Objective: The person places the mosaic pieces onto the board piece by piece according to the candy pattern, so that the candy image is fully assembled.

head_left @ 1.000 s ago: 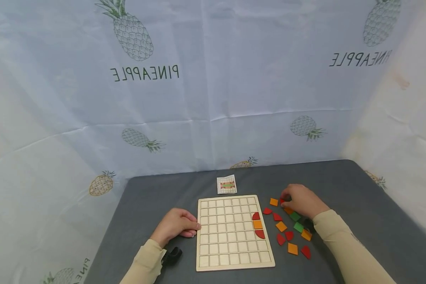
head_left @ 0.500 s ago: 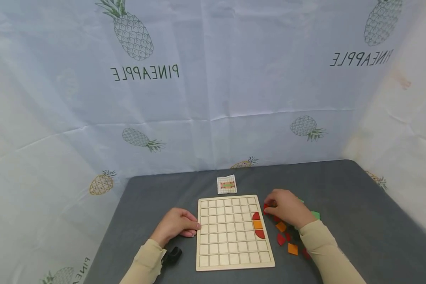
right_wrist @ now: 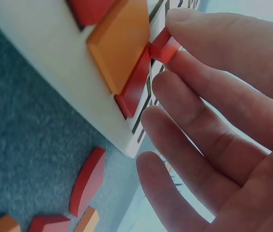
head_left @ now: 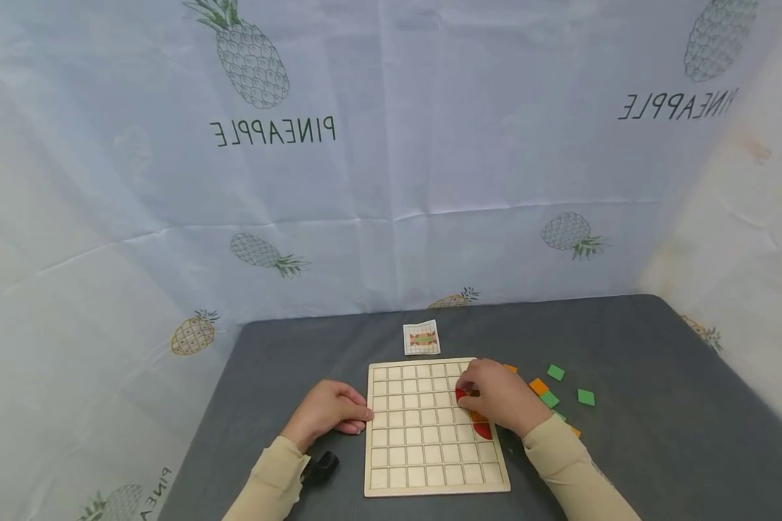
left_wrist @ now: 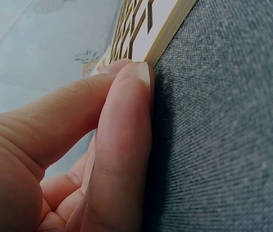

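My left hand (head_left: 329,412) is at the left edge of a pale wooden grid board (head_left: 397,456). In the left wrist view its thumb and a finger grip the board's edge. Over the board's right side, my right hand (head_left: 502,394) pinches a small red piece (right_wrist: 165,46) between thumb and index finger; the other fingers spread loosely. Below that hand, an orange square (right_wrist: 119,46) lies on the board between two red rounded pieces, one of them the near red piece (head_left: 483,430). The hand partly covers this group in the head view.
Green tiles (head_left: 586,397) and orange tiles (head_left: 539,386) lie scattered right of the board, some behind the right arm. Loose red pieces (right_wrist: 88,183) lie beside the board. A printed pattern card (head_left: 421,339) lies beyond it. A pineapple-print curtain (head_left: 391,159) hangs behind the dark table.
My right hand has moved left from the loose pieces onto the board, carrying the red piece. My left hand has stayed at the board's edge. The view has shifted slightly.
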`<action>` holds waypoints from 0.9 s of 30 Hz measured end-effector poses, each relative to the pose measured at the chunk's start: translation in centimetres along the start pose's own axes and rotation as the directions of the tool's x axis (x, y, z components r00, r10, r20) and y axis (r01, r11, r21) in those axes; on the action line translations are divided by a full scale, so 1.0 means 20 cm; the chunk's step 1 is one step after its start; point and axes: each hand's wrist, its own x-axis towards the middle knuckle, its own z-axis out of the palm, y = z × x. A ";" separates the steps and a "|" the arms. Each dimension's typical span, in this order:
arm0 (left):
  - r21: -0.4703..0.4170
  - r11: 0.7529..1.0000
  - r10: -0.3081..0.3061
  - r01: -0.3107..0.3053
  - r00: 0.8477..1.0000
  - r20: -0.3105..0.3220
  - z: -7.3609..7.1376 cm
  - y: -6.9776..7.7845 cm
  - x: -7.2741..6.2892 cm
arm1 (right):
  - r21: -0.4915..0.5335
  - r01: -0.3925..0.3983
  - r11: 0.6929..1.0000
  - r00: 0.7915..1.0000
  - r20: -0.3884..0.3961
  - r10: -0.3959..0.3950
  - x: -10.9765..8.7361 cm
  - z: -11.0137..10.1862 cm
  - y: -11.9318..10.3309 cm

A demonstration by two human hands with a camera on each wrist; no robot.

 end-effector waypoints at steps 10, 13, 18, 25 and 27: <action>0.013 1.000 0.001 -0.001 1.000 -0.013 0.01 -0.01 0.00 | -0.004 0.035 0.999 0.999 -0.003 -0.035 0.01 0.02 0.00; 0.013 1.000 0.001 -0.001 1.000 -0.019 0.01 -0.01 0.00 | -0.009 0.035 0.999 0.999 -0.008 -0.035 0.01 0.02 0.00; 0.009 1.000 0.004 -0.004 1.000 -0.011 0.01 0.00 0.01 | -0.011 0.009 1.000 1.000 -0.005 -0.009 0.01 0.02 0.00; 0.015 1.000 0.001 -0.001 1.000 -0.010 0.01 -0.01 0.01 | -0.032 0.000 1.000 1.000 -0.015 0.000 0.00 0.02 -0.02; 0.015 1.000 0.004 -0.004 1.000 -0.008 0.00 -0.02 0.02 | -0.035 -0.002 0.999 1.000 -0.017 0.001 0.00 0.02 -0.02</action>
